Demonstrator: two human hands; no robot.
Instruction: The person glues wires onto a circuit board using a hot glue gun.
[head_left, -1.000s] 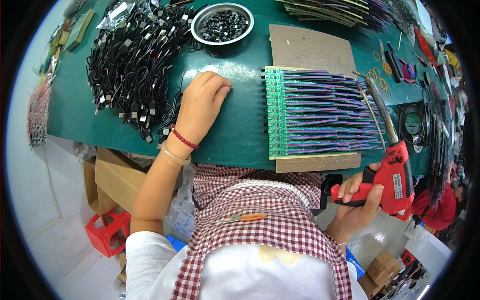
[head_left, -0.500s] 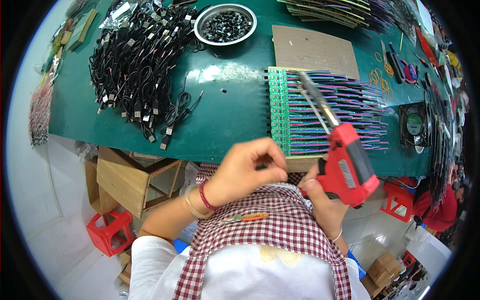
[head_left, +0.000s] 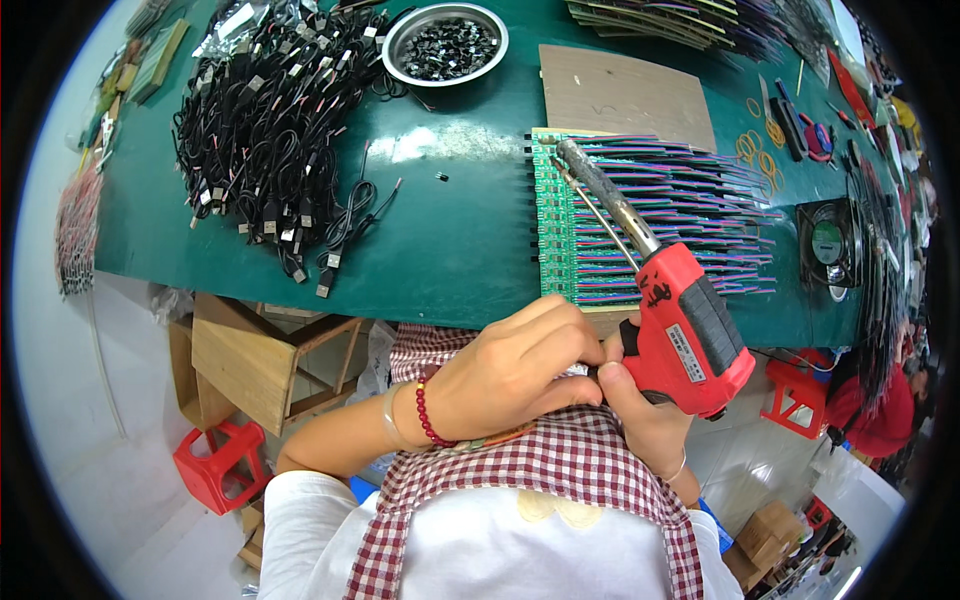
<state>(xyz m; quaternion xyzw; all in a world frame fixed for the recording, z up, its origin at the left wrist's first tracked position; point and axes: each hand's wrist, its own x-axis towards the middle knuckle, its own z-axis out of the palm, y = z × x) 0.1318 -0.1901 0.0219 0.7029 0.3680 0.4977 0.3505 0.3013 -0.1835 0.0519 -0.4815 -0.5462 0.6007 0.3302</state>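
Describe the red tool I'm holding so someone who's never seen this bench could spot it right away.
Start at the green work mat and find the rows of green circuit strips with coloured wires at its near right. Just in front, the right hand grips a red pistol-shaped soldering gun. Its long metal barrel reaching over the strips marks it out from everything else there.

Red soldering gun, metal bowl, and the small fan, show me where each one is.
Red soldering gun (head_left: 690,335), head view, on its red body.
Metal bowl (head_left: 398,33), head view, on its left rim.
Small fan (head_left: 828,242), head view, on its round hub.
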